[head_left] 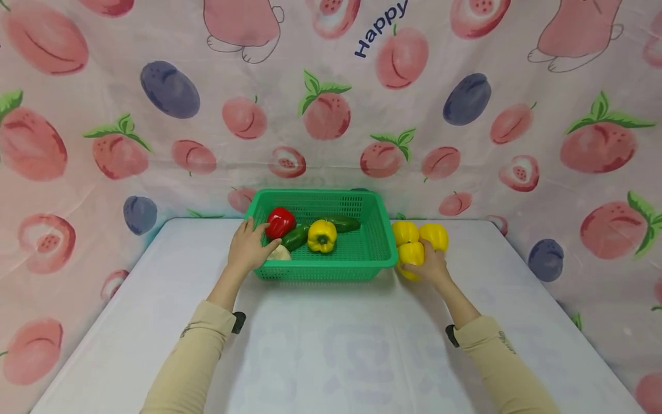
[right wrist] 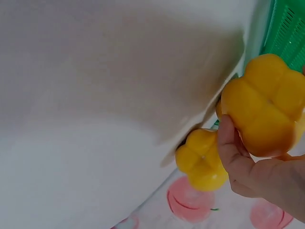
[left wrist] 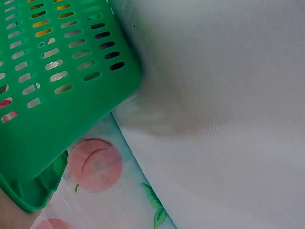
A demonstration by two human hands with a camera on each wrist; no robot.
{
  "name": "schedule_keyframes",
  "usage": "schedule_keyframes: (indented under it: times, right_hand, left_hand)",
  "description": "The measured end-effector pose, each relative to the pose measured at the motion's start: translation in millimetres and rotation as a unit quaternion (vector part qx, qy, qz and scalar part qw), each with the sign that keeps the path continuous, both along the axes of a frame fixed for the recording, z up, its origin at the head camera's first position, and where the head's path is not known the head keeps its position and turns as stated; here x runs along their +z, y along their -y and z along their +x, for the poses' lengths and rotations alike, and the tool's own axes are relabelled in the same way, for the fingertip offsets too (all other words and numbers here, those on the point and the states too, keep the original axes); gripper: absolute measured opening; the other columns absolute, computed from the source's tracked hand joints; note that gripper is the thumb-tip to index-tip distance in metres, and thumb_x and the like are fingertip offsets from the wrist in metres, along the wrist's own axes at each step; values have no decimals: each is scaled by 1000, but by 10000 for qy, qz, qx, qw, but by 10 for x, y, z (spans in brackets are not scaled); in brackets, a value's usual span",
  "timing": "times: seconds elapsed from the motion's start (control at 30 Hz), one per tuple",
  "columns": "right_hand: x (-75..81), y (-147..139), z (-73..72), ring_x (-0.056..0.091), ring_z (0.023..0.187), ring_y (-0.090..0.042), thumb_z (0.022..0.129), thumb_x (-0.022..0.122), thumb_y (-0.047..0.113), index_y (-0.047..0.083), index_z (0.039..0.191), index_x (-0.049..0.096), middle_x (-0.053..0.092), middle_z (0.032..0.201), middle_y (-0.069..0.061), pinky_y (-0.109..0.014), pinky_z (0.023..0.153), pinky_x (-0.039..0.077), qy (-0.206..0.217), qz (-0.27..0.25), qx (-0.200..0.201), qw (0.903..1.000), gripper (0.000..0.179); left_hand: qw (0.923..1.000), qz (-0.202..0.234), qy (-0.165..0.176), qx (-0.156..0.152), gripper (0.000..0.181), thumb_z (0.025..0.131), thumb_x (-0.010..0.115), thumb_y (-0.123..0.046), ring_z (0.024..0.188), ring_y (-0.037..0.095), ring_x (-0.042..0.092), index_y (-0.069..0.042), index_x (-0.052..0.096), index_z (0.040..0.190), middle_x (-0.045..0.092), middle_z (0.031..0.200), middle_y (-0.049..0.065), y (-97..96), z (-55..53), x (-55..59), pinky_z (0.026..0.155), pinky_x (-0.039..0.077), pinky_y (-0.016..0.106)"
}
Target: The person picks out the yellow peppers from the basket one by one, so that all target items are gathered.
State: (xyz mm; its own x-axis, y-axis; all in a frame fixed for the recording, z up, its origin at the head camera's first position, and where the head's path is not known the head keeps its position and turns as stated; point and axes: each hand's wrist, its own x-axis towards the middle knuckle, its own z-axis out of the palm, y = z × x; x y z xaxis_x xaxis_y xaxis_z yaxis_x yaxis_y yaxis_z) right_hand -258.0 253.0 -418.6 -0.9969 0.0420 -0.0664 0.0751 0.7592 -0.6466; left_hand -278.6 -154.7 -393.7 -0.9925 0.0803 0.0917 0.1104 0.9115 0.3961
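My right hand [head_left: 430,267] grips a yellow bell pepper [right wrist: 267,105] just outside the right end of the green basket [head_left: 331,270]. More yellow bell peppers [head_left: 434,236] sit close around that hand; one pepper [right wrist: 202,160] shows behind the fingers in the right wrist view. At the basket's left rim rests my left hand [head_left: 247,247], fingers spread and thumb reaching inside. Within the basket lie a red bell pepper [head_left: 281,223], a yellow bell pepper [head_left: 322,236], green cucumber-like vegetables [head_left: 343,223], and a pale item [head_left: 280,253] partly hidden by the left thumb.
A white-covered table [head_left: 331,345] carries the basket near its back edge. Behind it hangs a fruit-print cloth [head_left: 331,161]. Through the slots of the basket wall [left wrist: 71,62], bits of yellow, white and red show in the left wrist view.
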Motion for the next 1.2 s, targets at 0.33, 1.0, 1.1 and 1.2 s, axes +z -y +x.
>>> schedule_keyframes:
  times: [0.33,1.0,1.1,1.2]
  right_hand:
    - [-99,54,-9,32,120,-57,81,68,24,-4,140,23,28,134,-40,-67,100,32,58,70,41,10000,80]
    - [-160,177,-113,35,115,-53,73,75,25,-10,131,26,35,122,-40,-65,97,33,41,460,-139,9988,84]
    - [-292,100,-248,37,113,-54,71,77,34,-8,131,25,34,122,-41,-64,94,36,-136,572,-191,9981,90]
    - [-261,98,-271,36,113,-55,71,76,35,-8,133,22,32,123,-42,-64,93,36,-99,570,-291,9979,92]
  left_hand:
    - [10000,55,-45,-18,65,94,48,-47,141,47,12,-6,38,143,14,153,31,18,37,-20,114,17,60]
    - [10000,41,55,-9,70,94,48,-48,143,47,7,-6,29,147,10,151,35,26,39,-42,115,15,59]
    - [10000,66,-20,-20,69,94,48,-48,142,47,8,-6,31,146,11,151,35,20,12,-30,115,15,59]
    - [9999,93,-68,-28,69,94,48,-48,143,46,9,-6,31,146,11,151,35,19,-7,-16,115,15,59]
